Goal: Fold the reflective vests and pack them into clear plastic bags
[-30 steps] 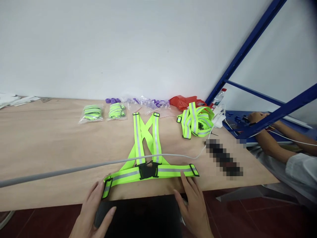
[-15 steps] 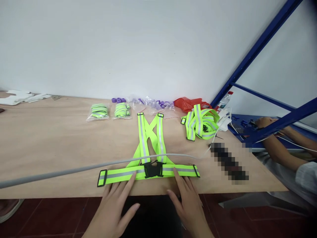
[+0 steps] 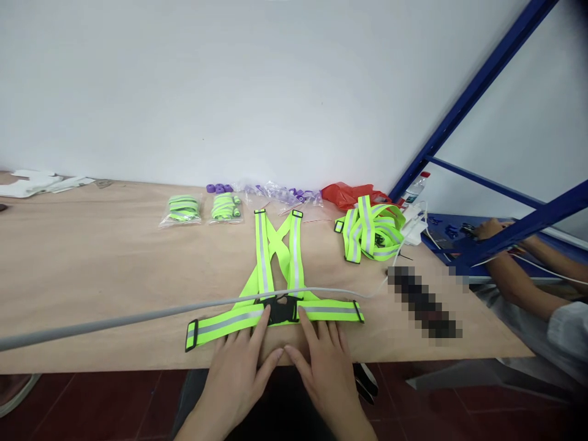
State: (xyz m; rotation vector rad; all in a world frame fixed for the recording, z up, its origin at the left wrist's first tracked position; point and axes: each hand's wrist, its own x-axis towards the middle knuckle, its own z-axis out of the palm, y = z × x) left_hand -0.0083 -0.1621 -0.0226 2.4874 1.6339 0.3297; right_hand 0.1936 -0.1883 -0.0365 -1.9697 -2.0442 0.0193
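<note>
A neon-yellow reflective harness vest (image 3: 295, 254) with grey stripes lies spread on the table, its two shoulder straps pointing toward the wall and crossing behind. Its waist belt runs sideways near the table's front edge, joined by a black buckle (image 3: 281, 310). My left hand (image 3: 239, 367) touches the belt just left of the buckle, fingers stretched out. On the buckle's other side, my right hand (image 3: 324, 364) rests against the belt, fingers likewise extended. Both thumbs point inward, with their tips close together.
A grey cable (image 3: 151, 315) crosses over the vest. Behind lie bagged yellow straps (image 3: 184, 209), purple rolls (image 3: 219, 188) and a red bag (image 3: 351, 195). More reflective straps (image 3: 366, 229) are heaped at right, near a bottle (image 3: 414, 190). Another person's arm (image 3: 523, 282) is beyond the blue frame (image 3: 487, 79).
Both hands have moved inward along the belt toward the buckle. The buckle has shifted slightly away from me, and the belt's ends now angle down a little more.
</note>
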